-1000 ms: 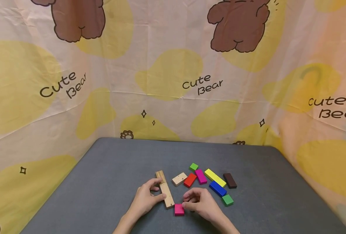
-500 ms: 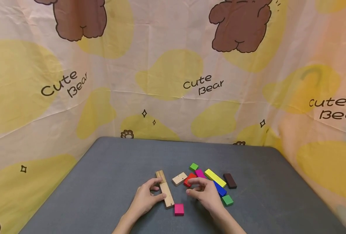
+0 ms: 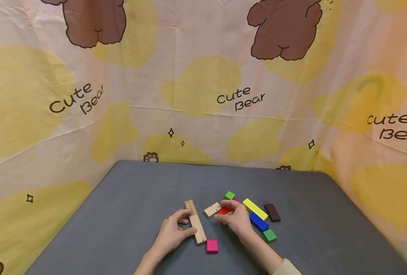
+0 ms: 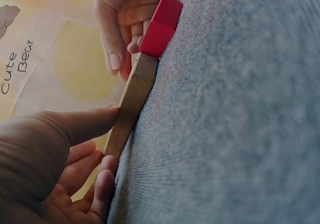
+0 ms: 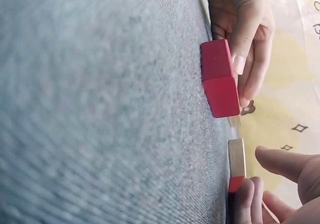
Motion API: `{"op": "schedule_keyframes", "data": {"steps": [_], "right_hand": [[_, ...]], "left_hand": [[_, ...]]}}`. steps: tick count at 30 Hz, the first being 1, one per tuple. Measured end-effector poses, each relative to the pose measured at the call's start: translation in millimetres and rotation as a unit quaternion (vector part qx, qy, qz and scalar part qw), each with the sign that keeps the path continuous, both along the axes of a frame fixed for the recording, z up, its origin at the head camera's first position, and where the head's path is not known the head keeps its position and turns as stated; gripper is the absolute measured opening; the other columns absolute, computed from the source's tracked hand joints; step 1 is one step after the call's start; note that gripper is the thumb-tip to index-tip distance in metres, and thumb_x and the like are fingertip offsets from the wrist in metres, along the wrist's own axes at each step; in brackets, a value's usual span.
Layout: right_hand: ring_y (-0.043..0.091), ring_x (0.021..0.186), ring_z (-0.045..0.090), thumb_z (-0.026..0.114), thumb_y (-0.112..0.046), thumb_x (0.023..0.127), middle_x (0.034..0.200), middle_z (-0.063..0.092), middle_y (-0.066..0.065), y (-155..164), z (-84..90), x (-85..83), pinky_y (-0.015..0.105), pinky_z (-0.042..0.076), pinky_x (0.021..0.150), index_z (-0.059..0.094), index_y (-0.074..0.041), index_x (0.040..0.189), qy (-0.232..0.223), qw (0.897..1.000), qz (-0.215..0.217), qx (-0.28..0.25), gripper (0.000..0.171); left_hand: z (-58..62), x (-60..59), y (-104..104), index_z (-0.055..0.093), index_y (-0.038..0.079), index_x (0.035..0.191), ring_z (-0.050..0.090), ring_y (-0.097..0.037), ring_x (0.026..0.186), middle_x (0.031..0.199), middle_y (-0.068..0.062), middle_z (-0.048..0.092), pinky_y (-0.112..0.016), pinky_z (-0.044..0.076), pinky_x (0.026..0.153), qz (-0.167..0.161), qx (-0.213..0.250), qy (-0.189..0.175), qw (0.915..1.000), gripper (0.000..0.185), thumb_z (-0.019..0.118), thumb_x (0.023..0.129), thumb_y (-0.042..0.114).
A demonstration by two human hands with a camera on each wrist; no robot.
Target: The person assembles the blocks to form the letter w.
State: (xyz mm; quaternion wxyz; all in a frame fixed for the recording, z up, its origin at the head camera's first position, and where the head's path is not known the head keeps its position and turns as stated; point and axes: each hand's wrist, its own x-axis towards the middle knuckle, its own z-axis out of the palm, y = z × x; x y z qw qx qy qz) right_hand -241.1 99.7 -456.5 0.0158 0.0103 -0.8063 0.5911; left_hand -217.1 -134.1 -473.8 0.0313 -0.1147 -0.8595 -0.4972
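My left hand (image 3: 170, 233) holds a row of two plain wooden blocks laid end to end, its thumb on the long block (image 3: 198, 231) and its fingers by the shorter block (image 3: 188, 205). In the left wrist view, thumb and fingers lie on opposite sides of the wood (image 4: 134, 97). A pink square block (image 3: 212, 246) lies at the row's near end. My right hand (image 3: 238, 220) hovers over a red block (image 3: 225, 211), thumb and fingers apart. In the right wrist view its fingers are close by the red block (image 5: 236, 183), beside a small plain wooden block (image 5: 237, 156).
Right of the right hand lie yellow (image 3: 255, 209), blue (image 3: 259, 221), green (image 3: 269, 235) and dark brown (image 3: 272, 212) blocks. A light green block (image 3: 229, 195) and a mostly hidden magenta block (image 3: 236, 200) sit behind it. A printed cloth (image 3: 196, 84) stands around the grey table (image 3: 148, 183).
My right hand has left the pink square block and moved away from me to the red block. The left hand keeps its place on the wooden row.
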Motion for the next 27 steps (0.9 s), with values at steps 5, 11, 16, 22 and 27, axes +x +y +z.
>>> {"op": "schedule_keyframes", "data": {"steps": [5,11,16,22,27], "right_hand": [[0.022,0.076,0.057,0.089,-0.009,0.071,0.115,0.063,0.012,-2.4,-1.9,-4.1,0.033,0.054,0.065,0.067,0.0,0.12,0.001,1.0,0.001,0.02,0.054],[0.028,0.104,0.051,0.093,-0.012,0.066,0.112,0.062,0.007,-7.9,-3.4,-7.6,0.042,0.048,0.088,0.069,-0.005,0.116,0.009,0.998,-0.004,0.064,0.055],[0.029,0.108,0.052,0.093,-0.012,0.065,0.114,0.062,0.008,-12.5,-2.6,-11.5,0.049,0.044,0.093,0.068,-0.006,0.116,0.019,0.996,0.011,0.085,0.057],[0.028,0.106,0.053,0.093,-0.013,0.065,0.113,0.063,0.007,-11.9,-5.1,-20.0,0.049,0.043,0.092,0.068,-0.007,0.116,0.046,0.991,0.041,0.117,0.057],[0.027,0.106,0.053,0.094,-0.018,0.065,0.114,0.063,0.006,-12.6,-7.5,-25.0,0.049,0.043,0.093,0.066,-0.007,0.116,0.054,0.985,0.075,0.145,0.06]], "left_hand": [[0.5,-0.3,-0.4,0.064,0.01,0.129,0.062,-0.021,0.094,0.112,-0.007,0.067,-0.032,0.048,0.066,-0.002,0.002,-0.004,1.0,0.058,0.086,0.077,0.022],[-0.2,-0.3,-1.1,0.064,0.009,0.128,0.062,-0.021,0.094,0.11,-0.006,0.067,-0.03,0.048,0.066,-0.005,0.003,0.002,1.0,0.057,0.086,0.077,0.023],[-1.7,-0.9,-1.2,0.064,0.009,0.128,0.062,-0.021,0.095,0.111,-0.006,0.068,-0.03,0.048,0.067,-0.006,0.005,0.01,0.9999,0.057,0.086,0.077,0.022],[-1.5,-0.6,-1.2,0.064,0.009,0.129,0.062,-0.021,0.096,0.113,-0.005,0.067,-0.031,0.048,0.068,-0.007,0.007,0.007,0.9999,0.057,0.086,0.078,0.023],[-1.5,0.3,-1.6,0.063,0.009,0.129,0.062,-0.021,0.096,0.113,-0.006,0.067,-0.03,0.048,0.066,-0.01,0.008,0.004,0.9999,0.057,0.086,0.078,0.024]]}}
